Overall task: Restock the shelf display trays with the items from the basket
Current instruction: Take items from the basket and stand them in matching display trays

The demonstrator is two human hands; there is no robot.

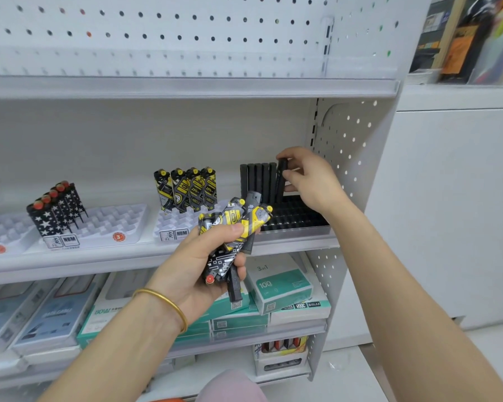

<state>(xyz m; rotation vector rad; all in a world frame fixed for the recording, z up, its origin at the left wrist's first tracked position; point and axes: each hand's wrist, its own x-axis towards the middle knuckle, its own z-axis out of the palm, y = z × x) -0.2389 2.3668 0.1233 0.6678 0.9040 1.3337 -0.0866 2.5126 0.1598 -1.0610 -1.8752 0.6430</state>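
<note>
My left hand (198, 265) grips a bundle of lighters (235, 230), yellow-black, black-white and plain black ones, in front of the middle shelf. My right hand (308, 181) pinches a single black lighter (281, 177), upright at the right end of a row of black lighters (257, 179) in the black tray (296, 217). Left of it, a white tray (180, 223) holds several yellow-black lighters (186, 190). Further left, another white tray (111, 224) holds star-patterned lighters (57, 210). No basket is in view.
A shelf edge (186, 87) runs above the trays, with a perforated side panel (352, 146) close to my right hand. Boxed goods (279, 285) fill the shelf below. A white counter (453, 198) stands to the right.
</note>
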